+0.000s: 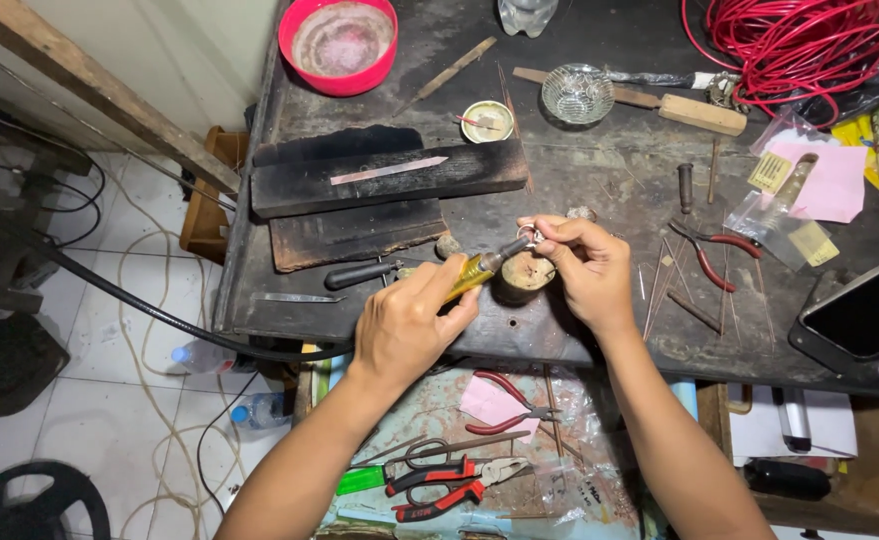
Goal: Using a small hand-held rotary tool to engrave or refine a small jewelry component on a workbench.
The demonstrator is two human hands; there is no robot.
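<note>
1. Near the front edge of the bench (599, 170), roughly mid-way along it, I'm working both hands close together over a small round wooden block (522, 275), which is sitting there as a rest so the work doesn't have to float in the air.
2. My left hand (406, 325) is wrapping around a yellow-handled tool (474, 270), fingers curled shut on the handle, and I'm angling it up and to the right so its dark tip is meeting the piece instead of blocking my view.
3. My right hand (589, 270) is pinching a small metal ring (529, 236) between thumb and fingertips, holding it just above the block, right where the tool tip is landing. So the ring is sitting at the fingertip end of that hand, on its left side, touching or nearly touching the tip; can't tell which, it's tiny.
4. Red-handled pliers (711, 250) are lying just right of my right hand, within easy reach, next to some thin metal rods (659, 285).
5. Charred wooden boards (379, 185) are stacking up towards the left edge, with a thin metal strip on top.
6. Way back near the far edge, a red bowl (339, 45) and a small glass dish (576, 93) are staying out of the way.
</note>
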